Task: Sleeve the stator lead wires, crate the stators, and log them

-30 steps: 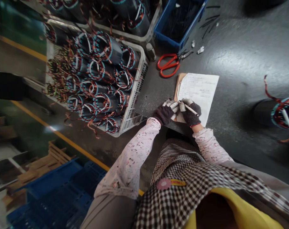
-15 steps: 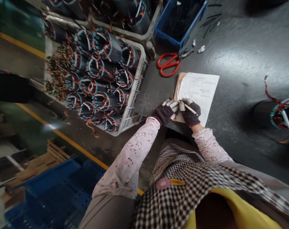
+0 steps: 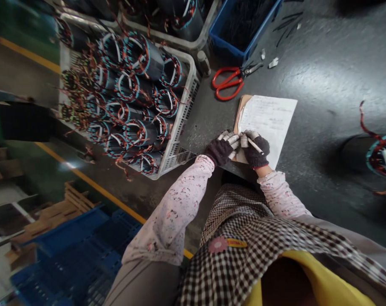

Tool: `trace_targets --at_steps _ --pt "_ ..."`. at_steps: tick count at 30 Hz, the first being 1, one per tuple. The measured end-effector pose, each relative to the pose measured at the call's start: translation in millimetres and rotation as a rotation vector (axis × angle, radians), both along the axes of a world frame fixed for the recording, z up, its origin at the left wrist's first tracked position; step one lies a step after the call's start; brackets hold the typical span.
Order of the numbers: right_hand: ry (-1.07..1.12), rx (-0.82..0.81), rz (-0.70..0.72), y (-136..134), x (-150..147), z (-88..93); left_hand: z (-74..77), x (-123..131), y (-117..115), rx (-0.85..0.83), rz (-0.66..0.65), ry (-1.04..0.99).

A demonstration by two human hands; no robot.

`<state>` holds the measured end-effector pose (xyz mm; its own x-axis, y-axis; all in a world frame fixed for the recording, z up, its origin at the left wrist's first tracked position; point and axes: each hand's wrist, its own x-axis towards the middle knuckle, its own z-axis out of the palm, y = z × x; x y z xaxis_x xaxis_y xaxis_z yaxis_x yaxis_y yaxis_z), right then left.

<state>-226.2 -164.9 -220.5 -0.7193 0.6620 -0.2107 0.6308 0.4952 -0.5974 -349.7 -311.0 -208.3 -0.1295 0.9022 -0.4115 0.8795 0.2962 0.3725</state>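
A notebook (image 3: 269,114) with handwriting on its white page lies near the table's front edge. My right hand (image 3: 256,152), in a dark glove with pale fingertips, is closed round a white pen (image 3: 254,146) with a dark end, over the lower part of the page. My left hand (image 3: 223,148), gloved alike, rests with its fingers stretched out at the notebook's lower left edge. Its fingertips nearly meet those of my right hand. The pen's writing tip is hidden by my fingers. Red-handled scissors (image 3: 228,83) lie beyond the notebook.
At left, a white crate (image 3: 177,151) holds several dark cylinders with copper windings. Behind the scissors stands a blue bin (image 3: 214,32) of dark pieces, beside a small grey cylinder (image 3: 203,63). Another wound cylinder (image 3: 355,153) is at right. Blue pallets (image 3: 75,255) lie at lower left.
The view has shifted slightly, so the table's things sit a little further right. Both hands keep nearly the same pose at the notebook, the pen still in my right.
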Motion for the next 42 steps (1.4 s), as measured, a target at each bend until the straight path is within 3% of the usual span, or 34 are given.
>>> trace_targets --at_steps 12,26,42 --pt "0.05 0.071 0.015 0.0 1.9 -9.9 -3.6 1.4 0.5 0.083 -0.082 0.071" --pt "0.033 0.051 0.02 -0.8 2.2 -4.0 3.9 1.6 1.0 0.081 -0.075 0.05" --pt "0.023 0.055 0.023 -1.7 2.5 -0.9 -3.3 1.8 0.2 0.085 -0.079 0.098"
